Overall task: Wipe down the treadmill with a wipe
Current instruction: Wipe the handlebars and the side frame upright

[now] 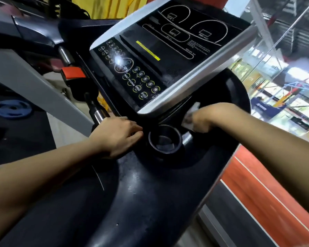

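The treadmill's black console deck [136, 189] fills the middle of the view, with its silver-framed control panel [161, 50] tilted above. My right hand [202, 121] grips a crumpled white wipe [191, 113] and presses it into the dark recess just under the panel's lower silver edge, right of the round cup holder [165, 139]. My left hand [118, 136] rests on the deck to the left of the cup holder, fingers bent against the black plastic, holding nothing. Part of the wipe is hidden under my right hand.
A chrome and black handlebar [95, 107] and an orange-red safety clip [73, 72] lie left of the panel. A grey upright [25, 75] slants at left, with a blue weight plate [12, 108] on the floor. Glass [282, 77] and red flooring [268, 189] lie to the right.
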Motion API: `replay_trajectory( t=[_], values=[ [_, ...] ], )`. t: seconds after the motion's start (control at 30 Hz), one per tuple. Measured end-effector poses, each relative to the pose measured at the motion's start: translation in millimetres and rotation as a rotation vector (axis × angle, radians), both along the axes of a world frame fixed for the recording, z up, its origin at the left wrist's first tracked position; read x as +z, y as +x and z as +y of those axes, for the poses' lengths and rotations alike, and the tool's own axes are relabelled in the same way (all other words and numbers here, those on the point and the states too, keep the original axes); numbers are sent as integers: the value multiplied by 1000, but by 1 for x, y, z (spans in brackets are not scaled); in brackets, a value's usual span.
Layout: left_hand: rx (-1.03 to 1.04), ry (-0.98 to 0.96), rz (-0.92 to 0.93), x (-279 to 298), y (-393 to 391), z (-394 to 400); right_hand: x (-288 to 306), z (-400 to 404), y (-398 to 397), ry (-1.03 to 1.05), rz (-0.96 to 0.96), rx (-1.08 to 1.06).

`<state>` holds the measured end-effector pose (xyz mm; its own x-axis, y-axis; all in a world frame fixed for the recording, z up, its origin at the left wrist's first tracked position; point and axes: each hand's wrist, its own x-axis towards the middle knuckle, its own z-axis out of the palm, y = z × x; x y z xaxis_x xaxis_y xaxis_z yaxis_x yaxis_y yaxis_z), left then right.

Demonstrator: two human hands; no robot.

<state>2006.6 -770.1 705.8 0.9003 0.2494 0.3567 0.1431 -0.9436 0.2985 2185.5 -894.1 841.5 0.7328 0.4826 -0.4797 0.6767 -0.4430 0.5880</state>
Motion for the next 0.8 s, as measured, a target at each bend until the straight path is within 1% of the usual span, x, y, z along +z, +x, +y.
replay_trajectory(
  t=[0.03,0.1,0.17,0.2,0.3,0.37,0.4,0.5,0.6,0.67,0.73,0.8],
  values=[
    [-2,-4,4,-1,0,1,7,-8,-16,13,21,-1],
    [-16,-24,-13,-5,0,3,5,-28,-41,-136,128,15],
    [-30,-85,-71,-8,-1,3,-6,-31,-68,-140,263,15],
    [-32,-121,-106,-8,-2,3,-14,-30,-69,-135,303,61],
    [-30,-204,-194,-9,-3,2,-25,-25,-74,-22,390,137],
    [-33,-241,-247,-11,-4,2,-30,-22,-80,140,473,150],
    [-31,-259,-269,-12,-4,1,-35,-21,-83,211,480,167],
    [-26,-297,-313,-14,-5,1,-49,-12,-91,387,380,167],
    [-32,-293,-317,-13,-5,1,-63,-2,-95,582,268,117],
    [-32,-291,-312,-13,-5,2,-66,-4,-97,687,256,79],
    [-34,-292,-314,-15,-5,2,-61,-13,-100,726,298,90],
    [-38,-293,-323,-15,-6,2,-48,-25,-104,661,344,111]
  ],
)
